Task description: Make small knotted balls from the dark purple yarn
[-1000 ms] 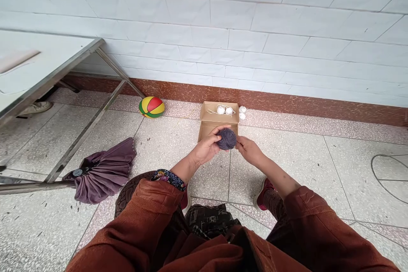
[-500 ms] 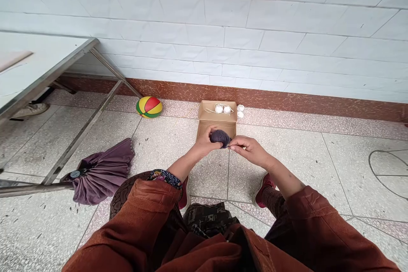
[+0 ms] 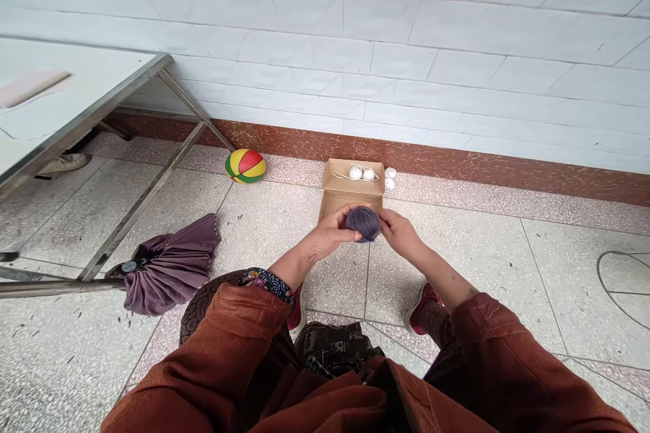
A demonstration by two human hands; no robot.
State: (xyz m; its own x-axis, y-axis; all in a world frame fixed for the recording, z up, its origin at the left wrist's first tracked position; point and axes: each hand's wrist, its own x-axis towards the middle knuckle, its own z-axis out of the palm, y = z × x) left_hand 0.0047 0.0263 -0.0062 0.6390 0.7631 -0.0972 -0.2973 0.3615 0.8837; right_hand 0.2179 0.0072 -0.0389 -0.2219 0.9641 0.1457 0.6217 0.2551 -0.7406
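My left hand (image 3: 332, 233) is closed around the side of a dark purple ball of yarn (image 3: 362, 223), its thumb along the lower front. Just right of the ball, my right hand (image 3: 401, 233) has its fingers pinched together at the yarn; the strand between them is too fine to make out. Below and beyond both hands, an open cardboard box (image 3: 328, 201) rests on the floor. Two white balls of yarn (image 3: 361, 173) with loose ends lie in its raised lid part, and more white balls (image 3: 390, 178) sit beside it on the right.
A coloured ball (image 3: 246, 166) lies against the wall by a metal-framed table (image 3: 96, 108). A folded purple umbrella (image 3: 175, 267) is on the floor to the left. A thin wire hoop (image 3: 604, 277) lies at the right. My shoes (image 3: 417, 314) flank the floor before me.
My right hand has moved from the ball's lower front to its upper right side. The ball of yarn looks turned in my left hand. The whole view has shifted slightly.
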